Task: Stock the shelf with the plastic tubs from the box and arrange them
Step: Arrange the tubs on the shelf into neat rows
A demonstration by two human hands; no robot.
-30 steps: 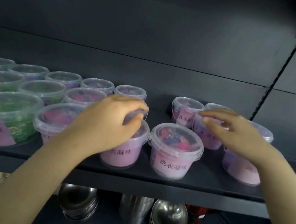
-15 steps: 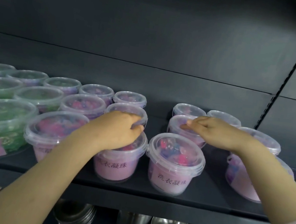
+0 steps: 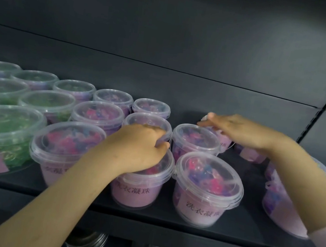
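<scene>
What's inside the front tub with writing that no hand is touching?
Through the clear lid of that front tub, pink, blue and purple pieces show. The pink label hides whatever lies lower down.

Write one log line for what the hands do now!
left hand: grips middle-row clear round plastic tub | right hand: rests on back-row pink-labelled plastic tub

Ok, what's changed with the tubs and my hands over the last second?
The right hand moved a pink tub left into the gap behind the front tub and now lies flat over the back tubs just behind it. The left hand kept gripping the rim of the second-row tub. The other tubs on the shelf stayed put.
</scene>
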